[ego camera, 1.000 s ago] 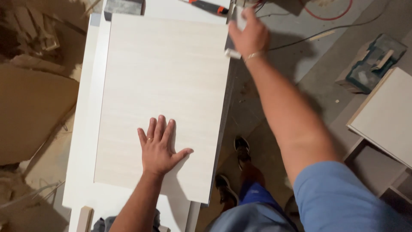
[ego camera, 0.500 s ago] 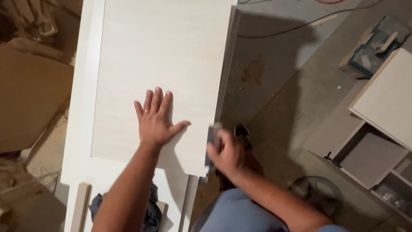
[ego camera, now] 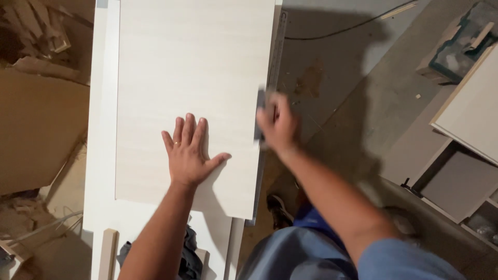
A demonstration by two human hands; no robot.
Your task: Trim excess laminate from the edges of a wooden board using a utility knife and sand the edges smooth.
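On the bench [ego camera: 101, 155]: one pale wood-grain panel [ego camera: 192, 78] lies flat, lengthwise away from me.
Left hand [ego camera: 189, 153]: fingers spread, palm pressed flat on the panel, grasping nothing.
Right hand [ego camera: 277, 124]: blurred, clenched around a small dark block [ego camera: 259, 116] against the panel's right edge.
Progress: I judge the edge is being worked about midway; finish hidden.
Count: one panel, one block, two hands, one shoe [ego camera: 280, 210] below.

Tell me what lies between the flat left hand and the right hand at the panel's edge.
In the head view, only bare pale wood-grain panel lies between the left hand and the blurred right hand, which grips a small dark block at the panel's right edge.
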